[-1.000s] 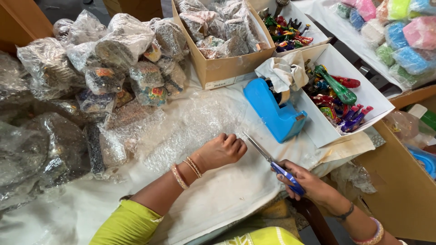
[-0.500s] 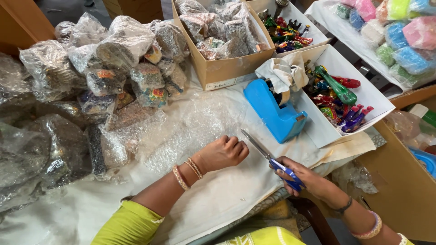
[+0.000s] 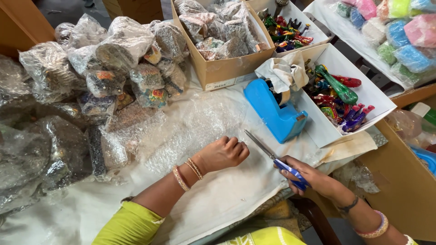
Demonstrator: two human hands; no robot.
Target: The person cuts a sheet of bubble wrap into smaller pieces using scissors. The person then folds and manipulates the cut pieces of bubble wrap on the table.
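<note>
Presently, at lower centre of the frame, the left hand (image 3: 223, 153) rests knuckles-down on a sheet of bubble wrap (image 3: 195, 124) spread over the white-covered counter (image 3: 218, 204); its grip is clenched in a loose fist and grasps nothing visible, pressing the sheet flat. The right hand (image 3: 313, 177), lower right, has its grip closed around the blue handles of a pair of scissors (image 3: 272, 156), whose blades point toward upper left and lie on the bubble wrap just right of the left hand. Blades appear closed or nearly so.

Directly above the scissors stands a blue tape dispenser (image 3: 272, 109), touching a white tray of coloured figurines (image 3: 345, 97). A brown cardboard box (image 3: 222, 68) of wrapped items sits at upper centre. Bubble-wrapped bundles (image 3: 113, 68) are piled across the upper left.
</note>
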